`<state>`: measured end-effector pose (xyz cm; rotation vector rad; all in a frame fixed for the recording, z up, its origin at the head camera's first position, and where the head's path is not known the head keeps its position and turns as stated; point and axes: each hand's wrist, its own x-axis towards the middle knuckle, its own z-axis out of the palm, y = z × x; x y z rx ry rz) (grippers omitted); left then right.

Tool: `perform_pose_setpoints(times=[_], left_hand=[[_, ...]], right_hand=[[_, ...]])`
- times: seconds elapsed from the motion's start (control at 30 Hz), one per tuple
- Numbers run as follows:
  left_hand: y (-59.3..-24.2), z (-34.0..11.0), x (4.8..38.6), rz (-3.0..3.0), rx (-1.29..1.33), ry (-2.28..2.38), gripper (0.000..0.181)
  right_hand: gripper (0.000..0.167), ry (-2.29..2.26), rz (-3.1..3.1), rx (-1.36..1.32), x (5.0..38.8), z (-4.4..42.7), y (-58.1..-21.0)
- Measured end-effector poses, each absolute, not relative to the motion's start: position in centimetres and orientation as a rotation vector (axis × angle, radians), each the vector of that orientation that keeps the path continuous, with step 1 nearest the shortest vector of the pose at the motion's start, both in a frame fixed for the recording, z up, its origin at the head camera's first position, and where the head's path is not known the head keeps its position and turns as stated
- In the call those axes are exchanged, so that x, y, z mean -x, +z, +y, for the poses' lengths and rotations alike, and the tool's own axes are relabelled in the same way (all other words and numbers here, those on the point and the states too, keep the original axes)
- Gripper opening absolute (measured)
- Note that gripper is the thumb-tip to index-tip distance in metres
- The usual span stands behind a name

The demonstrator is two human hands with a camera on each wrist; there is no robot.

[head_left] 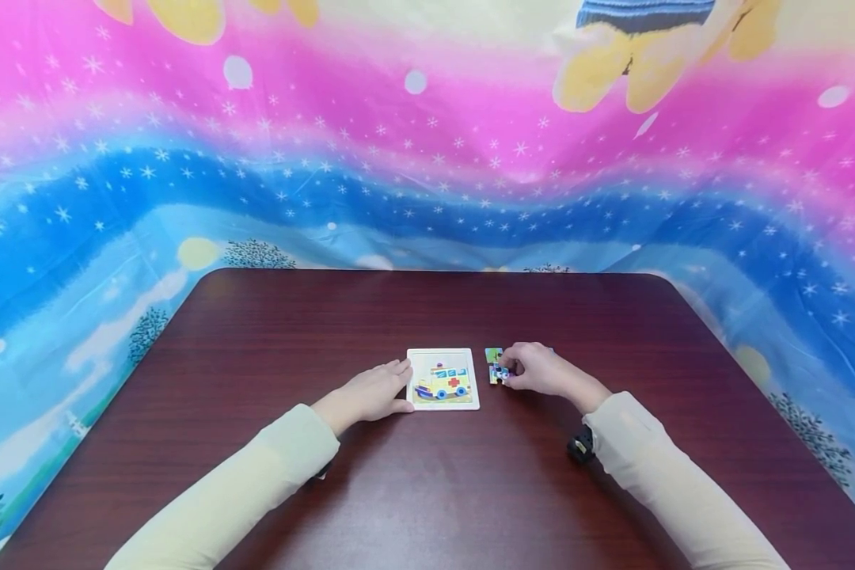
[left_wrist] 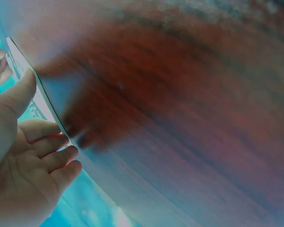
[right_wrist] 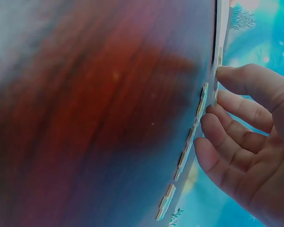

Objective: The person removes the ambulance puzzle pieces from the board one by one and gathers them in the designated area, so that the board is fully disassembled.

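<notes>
A white-framed square picture board [head_left: 443, 408] lies flat on the table, showing a yellow ambulance with a red cross. My left hand [head_left: 370, 392] rests against its left edge, fingers extended and thumb at the lower corner. To the right of the board, my right hand [head_left: 541, 369] pinches a small jigsaw piece [head_left: 499, 374] between thumb and fingertip. Just beyond that piece lies a green and blue jigsaw piece [head_left: 494, 354]. More flat jigsaw pieces [right_wrist: 181, 158] appear edge-on beside the fingers in the right wrist view; the right hand mostly hides them from the head view.
The dark reddish-brown table [head_left: 313, 317] has rounded far corners. Behind it and along both sides hangs a pink and blue patterned cloth [head_left: 413, 182]. A black device [head_left: 580, 445] is worn at the right wrist, under the cream sleeve.
</notes>
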<state>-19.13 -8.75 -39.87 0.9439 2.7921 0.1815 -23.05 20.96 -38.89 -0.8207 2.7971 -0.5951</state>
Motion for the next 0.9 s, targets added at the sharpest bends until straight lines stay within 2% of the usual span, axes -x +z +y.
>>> perform_pose_setpoints(times=[0.23, 0.9], left_hand=[[-39.82, -8.78, 19.09, 2.79, -0.943, 0.187, 0.065], [-39.73, -8.71, 19.05, 2.785, -0.938, 0.175, 0.065]], right_hand=[[0.02, -0.595, 2.774, 0.91, 22.46, 21.09, -38.87], [0.02, -0.515, 2.786, 0.885, 22.54, 21.14, -39.11]])
